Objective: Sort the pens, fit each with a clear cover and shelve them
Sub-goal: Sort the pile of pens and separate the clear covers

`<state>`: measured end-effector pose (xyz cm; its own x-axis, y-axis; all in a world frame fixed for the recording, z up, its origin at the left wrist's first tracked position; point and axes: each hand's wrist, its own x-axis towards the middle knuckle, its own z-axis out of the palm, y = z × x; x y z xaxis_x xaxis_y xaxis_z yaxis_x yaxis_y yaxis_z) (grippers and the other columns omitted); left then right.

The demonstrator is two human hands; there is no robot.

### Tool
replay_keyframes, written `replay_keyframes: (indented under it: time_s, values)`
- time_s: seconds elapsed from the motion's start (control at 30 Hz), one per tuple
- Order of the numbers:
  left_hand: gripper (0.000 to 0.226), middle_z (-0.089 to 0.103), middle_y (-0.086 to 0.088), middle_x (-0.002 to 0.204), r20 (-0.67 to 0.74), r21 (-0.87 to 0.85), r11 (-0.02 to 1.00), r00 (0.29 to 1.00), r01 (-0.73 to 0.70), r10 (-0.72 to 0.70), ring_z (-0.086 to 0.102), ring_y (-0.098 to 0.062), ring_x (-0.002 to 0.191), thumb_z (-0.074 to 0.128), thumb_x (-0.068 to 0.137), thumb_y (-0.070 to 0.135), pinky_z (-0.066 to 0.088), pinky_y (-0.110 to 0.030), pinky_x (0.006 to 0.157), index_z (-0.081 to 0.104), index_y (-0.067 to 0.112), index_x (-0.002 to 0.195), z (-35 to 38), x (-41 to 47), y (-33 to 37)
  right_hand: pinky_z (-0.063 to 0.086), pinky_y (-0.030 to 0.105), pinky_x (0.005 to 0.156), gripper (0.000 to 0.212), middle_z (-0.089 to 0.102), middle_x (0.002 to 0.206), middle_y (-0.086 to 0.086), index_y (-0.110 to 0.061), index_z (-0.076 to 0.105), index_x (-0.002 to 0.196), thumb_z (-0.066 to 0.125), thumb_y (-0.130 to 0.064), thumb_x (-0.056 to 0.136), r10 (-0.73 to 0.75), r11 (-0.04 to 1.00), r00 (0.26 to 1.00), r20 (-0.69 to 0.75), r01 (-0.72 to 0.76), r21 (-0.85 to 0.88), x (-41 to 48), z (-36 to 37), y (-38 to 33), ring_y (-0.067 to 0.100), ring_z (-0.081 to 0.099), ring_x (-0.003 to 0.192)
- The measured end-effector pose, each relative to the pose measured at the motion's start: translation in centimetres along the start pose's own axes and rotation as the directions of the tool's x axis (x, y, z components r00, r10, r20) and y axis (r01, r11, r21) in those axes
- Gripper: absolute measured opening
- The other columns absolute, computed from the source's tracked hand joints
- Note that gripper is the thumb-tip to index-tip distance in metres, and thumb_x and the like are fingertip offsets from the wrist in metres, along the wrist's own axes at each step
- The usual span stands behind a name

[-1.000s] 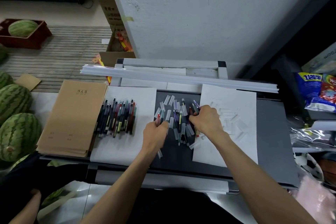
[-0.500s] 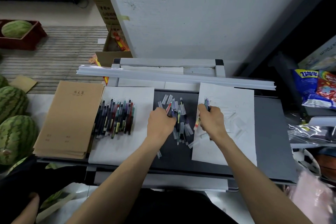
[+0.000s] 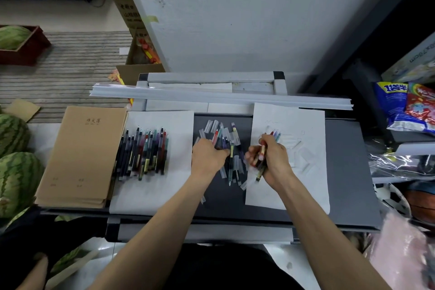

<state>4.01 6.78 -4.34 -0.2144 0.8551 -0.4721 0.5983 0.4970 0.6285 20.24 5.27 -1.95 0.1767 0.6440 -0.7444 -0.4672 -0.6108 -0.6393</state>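
Note:
A loose pile of pens and clear covers (image 3: 229, 148) lies on the dark tray (image 3: 346, 172) in the middle. My left hand (image 3: 208, 156) rests on the pile's left side, fingers curled into the pens; whether it grips one is hidden. My right hand (image 3: 270, 160) holds a bunch of several pens (image 3: 262, 155) over the right white sheet (image 3: 289, 193), tips pointing away. Several clear covers (image 3: 303, 155) lie scattered on that sheet. A row of sorted pens (image 3: 143, 153) lies on the left white sheet (image 3: 150, 190).
A stack of brown notebooks (image 3: 82, 155) sits left of the sheets. White plastic strips (image 3: 221, 96) lie across the tray's far edge. Watermelons (image 3: 16, 176) stand at far left, snack bags (image 3: 407, 106) at right. A white panel (image 3: 235, 12) rises behind.
My right hand has drawn pens out of the pile and carried them right, over the white sheet. My left hand has shifted slightly right into the pile.

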Motion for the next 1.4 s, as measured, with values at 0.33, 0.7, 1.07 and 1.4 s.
replay_keyframes:
  time_s: [0.33,0.7,1.07,1.4]
  values:
    - [0.036,0.040,0.003,0.056,-0.077,-0.300,0.953,0.997,-0.035,0.012,0.034,-0.012,0.048,0.060,0.089,0.025,0.034,-0.023,0.050,0.037,0.015,0.063,-1.5,-1.9,0.1,0.047,0.032,0.053,0.026,0.056,0.070,0.004,-0.010,0.061,0.104,0.057,-0.035,0.106,-0.043,0.999,0.989,0.144,0.038,0.036,-0.4,0.8,1.0,0.024,0.058,0.060]
    - [0.045,0.027,0.001,0.055,-0.198,-0.664,0.740,0.979,-0.107,-0.036,0.020,-0.017,0.049,0.052,0.094,0.019,0.016,-0.034,0.049,0.027,0.027,0.058,-3.5,-2.4,-4.3,0.016,0.035,0.051,0.051,0.029,0.056,0.002,-0.020,0.039,0.059,0.070,-0.031,0.098,-0.231,0.972,0.972,0.044,0.232,-0.017,-2.1,5.6,3.9,0.015,0.025,0.046]
    - [0.052,0.035,0.013,0.045,-0.608,-0.431,0.741,0.772,-0.515,0.183,0.032,-0.005,0.041,0.059,0.100,0.021,0.027,-0.026,0.045,0.034,0.030,0.055,-2.6,-3.1,-9.0,0.031,0.044,0.043,0.055,0.028,0.053,0.020,0.002,0.033,0.061,0.066,-0.024,0.096,-0.685,0.692,0.720,0.110,0.690,-0.212,-2.3,6.5,12.9,0.040,0.029,0.045]
    - [0.059,0.032,-0.005,0.047,-0.654,-0.237,0.754,0.675,-0.612,0.342,0.029,-0.024,0.041,0.059,0.102,0.025,0.028,-0.036,0.043,0.033,0.005,0.053,-0.6,-2.4,-11.3,0.029,0.011,0.054,0.043,0.040,0.051,0.001,-0.001,0.047,0.057,0.064,-0.015,0.094,-0.859,0.305,0.438,0.264,0.853,-0.424,-1.5,5.9,14.5,0.005,0.033,0.051]
